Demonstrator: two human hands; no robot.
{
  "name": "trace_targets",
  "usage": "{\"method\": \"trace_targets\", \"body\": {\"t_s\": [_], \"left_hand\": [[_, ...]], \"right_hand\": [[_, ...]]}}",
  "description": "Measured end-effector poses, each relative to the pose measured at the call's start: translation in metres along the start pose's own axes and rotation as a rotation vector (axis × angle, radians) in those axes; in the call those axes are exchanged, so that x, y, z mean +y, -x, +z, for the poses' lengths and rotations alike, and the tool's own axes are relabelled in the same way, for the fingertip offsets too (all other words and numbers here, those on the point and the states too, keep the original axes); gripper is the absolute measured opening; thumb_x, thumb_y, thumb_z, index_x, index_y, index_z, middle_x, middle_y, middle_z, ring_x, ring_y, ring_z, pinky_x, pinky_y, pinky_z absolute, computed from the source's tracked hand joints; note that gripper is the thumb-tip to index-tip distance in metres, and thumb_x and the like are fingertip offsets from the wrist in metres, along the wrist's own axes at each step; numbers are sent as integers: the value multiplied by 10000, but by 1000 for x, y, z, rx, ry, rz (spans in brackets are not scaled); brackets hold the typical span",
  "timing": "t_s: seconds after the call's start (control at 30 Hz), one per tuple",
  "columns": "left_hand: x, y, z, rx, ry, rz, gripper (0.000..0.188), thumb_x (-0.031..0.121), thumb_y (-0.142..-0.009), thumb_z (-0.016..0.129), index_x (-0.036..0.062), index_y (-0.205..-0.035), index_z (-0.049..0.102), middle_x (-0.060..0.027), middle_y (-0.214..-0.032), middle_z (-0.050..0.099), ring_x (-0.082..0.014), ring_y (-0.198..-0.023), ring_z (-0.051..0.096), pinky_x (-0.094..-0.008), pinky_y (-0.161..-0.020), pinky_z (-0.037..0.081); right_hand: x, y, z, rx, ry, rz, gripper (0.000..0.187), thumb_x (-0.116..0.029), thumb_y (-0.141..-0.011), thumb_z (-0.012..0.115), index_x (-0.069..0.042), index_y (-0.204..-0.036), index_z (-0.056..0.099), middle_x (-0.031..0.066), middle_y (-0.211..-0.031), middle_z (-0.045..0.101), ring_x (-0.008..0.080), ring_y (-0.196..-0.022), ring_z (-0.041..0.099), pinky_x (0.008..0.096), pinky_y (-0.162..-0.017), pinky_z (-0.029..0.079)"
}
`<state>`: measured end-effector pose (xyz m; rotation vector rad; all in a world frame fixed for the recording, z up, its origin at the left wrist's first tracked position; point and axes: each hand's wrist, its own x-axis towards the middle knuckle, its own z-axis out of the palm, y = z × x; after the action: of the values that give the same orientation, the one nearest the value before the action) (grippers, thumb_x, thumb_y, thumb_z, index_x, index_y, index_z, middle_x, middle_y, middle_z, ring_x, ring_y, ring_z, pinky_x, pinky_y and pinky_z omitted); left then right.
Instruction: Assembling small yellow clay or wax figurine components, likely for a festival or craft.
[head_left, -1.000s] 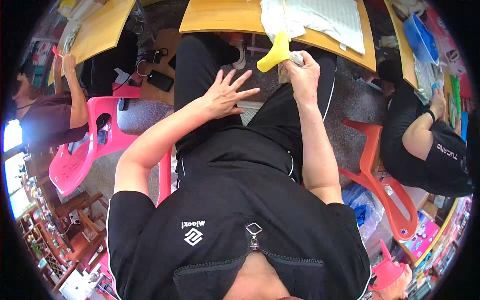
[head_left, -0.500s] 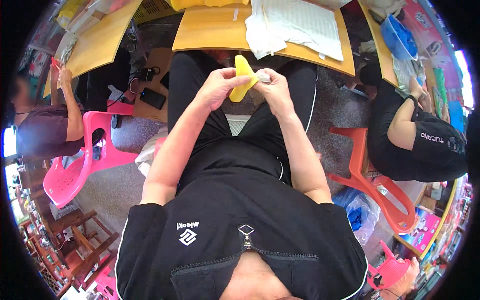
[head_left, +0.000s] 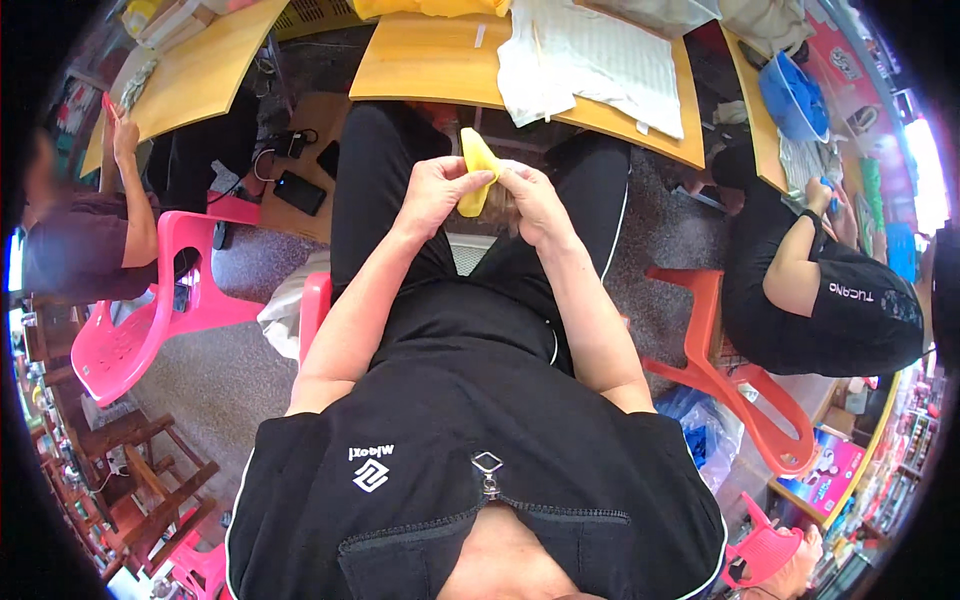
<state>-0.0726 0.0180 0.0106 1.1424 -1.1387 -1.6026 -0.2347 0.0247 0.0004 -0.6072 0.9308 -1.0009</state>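
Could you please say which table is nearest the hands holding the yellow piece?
The middle table, bearing the broad white cloth, beyond the yellow piece; the left table and right table are farther.

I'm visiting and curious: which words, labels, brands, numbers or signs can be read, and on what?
I won't copy wording.
Black zip-neck top: white lettering and emblem, upside down.
Co-worker's black shirt, right: pale lettering.
Pink-and-blue panel, lower right: print too small.
Pink panel, upper right: lettering too blurred.
Yellow piece: none visible.
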Motion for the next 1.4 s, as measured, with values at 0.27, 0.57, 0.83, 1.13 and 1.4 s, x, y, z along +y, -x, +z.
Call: {"method": "trace_targets", "body": {"t_s": [0.27, 0.57, 0.83, 1.13, 1.4], "left_hand": [[-12, -1, -11, 16, 83, -7, 256, 163, -822, 705, -26, -993, 671, -38, -873, 677, -67, -748, 600, -217, -685, 477], [-13, 0, -13, 5, 93, 28, 251, 171, -830, 697, -18, -994, 676, -19, -862, 668, -57, -742, 587, -211, -667, 466], [-13, 3, -20, -55, 18, -26, 256, 169, -835, 690, -16, -1012, 676, -20, -875, 665, -64, -766, 587, -217, -692, 465], [-19, 5, -14, -1, 183, -156, 216, 212, -866, 655, 12, -947, 672, -8, -822, 659, -76, -685, 580, -224, -611, 450], [-24, 2, -26, -20, 62, -102, 228, 227, -875, 646, 7, -932, 671, -8, -828, 654, -73, -699, 584, -223, -612, 455]], "right_hand": [[12, -1, 15, 73, -33, -162, 244, -36, -825, 624, 3, -1065, 599, 30, -903, 630, 97, -782, 595, 233, -681, 483], [17, -6, 6, 89, 76, -145, 210, -70, -850, 638, 9, -1044, 618, 12, -851, 627, 65, -703, 570, 201, -615, 463], [11, -1, 17, -15, -153, -50, 223, -115, -901, 579, 3, -1087, 617, 7, -900, 638, 88, -743, 593, 218, -680, 482], [14, 3, 24, 258, 493, -501, 153, -71, -824, 673, -35, -968, 636, 13, -825, 644, 45, -737, 564, 214, -683, 464], [18, 0, 15, 203, 778, -544, 222, -178, -850, 657, -9, -992, 673, 76, -981, 608, 123, -881, 575, 259, -764, 456]]}}
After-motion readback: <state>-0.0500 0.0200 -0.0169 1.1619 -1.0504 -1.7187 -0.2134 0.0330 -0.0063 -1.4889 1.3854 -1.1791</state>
